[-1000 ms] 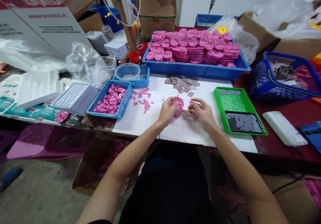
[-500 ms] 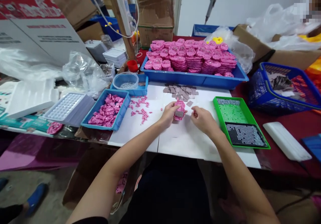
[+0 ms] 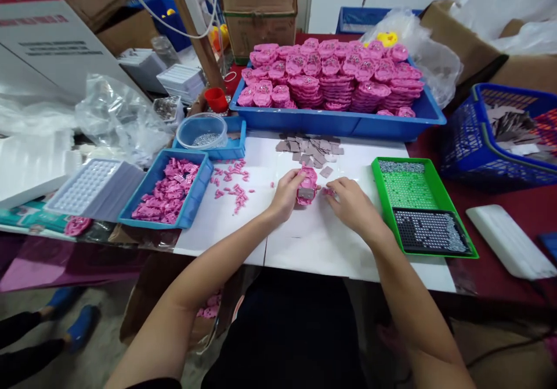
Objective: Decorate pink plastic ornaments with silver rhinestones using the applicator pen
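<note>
My left hand (image 3: 286,193) holds a small pink plastic piece (image 3: 307,184) with a grey square set on it, just above the white sheet (image 3: 304,238). My right hand (image 3: 351,203) is right beside it, its fingertips pinching a tiny pink part (image 3: 327,191). Loose grey squares (image 3: 310,148) lie in a heap just beyond the hands. Small pink parts (image 3: 230,183) are scattered to the left on the sheet.
A big blue tray (image 3: 335,121) at the back holds stacks of pink pieces. A small blue tray (image 3: 195,190) of pink parts sits left, a green tray (image 3: 378,174) with beaded mats right. A blue basket (image 3: 478,145) stands far right. Another person's feet (image 3: 69,325) show lower left.
Both hands stayed together over the white sheet; the right hand moved closer to the pink piece. The camera shifted, and someone's feet came into view at lower left.
</note>
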The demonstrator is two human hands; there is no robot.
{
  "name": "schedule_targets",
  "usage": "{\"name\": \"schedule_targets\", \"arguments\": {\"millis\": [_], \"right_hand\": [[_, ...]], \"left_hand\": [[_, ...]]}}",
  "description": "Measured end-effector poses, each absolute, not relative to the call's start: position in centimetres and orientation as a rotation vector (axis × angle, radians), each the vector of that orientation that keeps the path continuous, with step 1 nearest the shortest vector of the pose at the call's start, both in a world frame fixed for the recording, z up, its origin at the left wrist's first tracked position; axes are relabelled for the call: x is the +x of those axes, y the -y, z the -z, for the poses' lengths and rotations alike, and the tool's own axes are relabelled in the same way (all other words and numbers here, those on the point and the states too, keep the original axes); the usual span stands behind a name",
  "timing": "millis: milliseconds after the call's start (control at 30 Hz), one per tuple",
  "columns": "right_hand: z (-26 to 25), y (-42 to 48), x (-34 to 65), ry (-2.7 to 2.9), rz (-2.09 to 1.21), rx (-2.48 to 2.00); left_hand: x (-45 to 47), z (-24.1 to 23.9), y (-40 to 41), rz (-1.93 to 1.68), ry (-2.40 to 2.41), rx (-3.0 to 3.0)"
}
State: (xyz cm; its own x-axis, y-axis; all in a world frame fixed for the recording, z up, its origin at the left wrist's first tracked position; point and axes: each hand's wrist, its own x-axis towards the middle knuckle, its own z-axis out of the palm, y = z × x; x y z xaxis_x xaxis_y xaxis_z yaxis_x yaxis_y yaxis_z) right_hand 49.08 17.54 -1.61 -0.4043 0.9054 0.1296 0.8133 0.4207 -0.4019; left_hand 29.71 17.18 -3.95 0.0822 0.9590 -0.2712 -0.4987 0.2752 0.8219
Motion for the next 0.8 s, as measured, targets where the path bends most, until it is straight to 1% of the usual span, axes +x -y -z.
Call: {"name": "schedule_targets", "arguments": {"millis": [133,267,467,800], "right_hand": [[2.5,-17.7,48.5,2.337,-0.411,-1.375],[1.7,-17.9,48.5,2.200,-0.357,-1.318],[0.5,-17.0,46.7,1.963,-0.345,-0.991],[1.2,-16.7,46.1,1.955,-0.317,-0.945]], "left_hand": [[29.7,3.6,-16.8,-1.173,-0.960,0.618],[29.7,3.9,-16.9,-1.199,-0.949,0.594],[30.2,4.2,-16.6,-1.268,-0.884,0.703],[30.3,4.0,-15.2,-1.272,-0.887,0.886]]}}
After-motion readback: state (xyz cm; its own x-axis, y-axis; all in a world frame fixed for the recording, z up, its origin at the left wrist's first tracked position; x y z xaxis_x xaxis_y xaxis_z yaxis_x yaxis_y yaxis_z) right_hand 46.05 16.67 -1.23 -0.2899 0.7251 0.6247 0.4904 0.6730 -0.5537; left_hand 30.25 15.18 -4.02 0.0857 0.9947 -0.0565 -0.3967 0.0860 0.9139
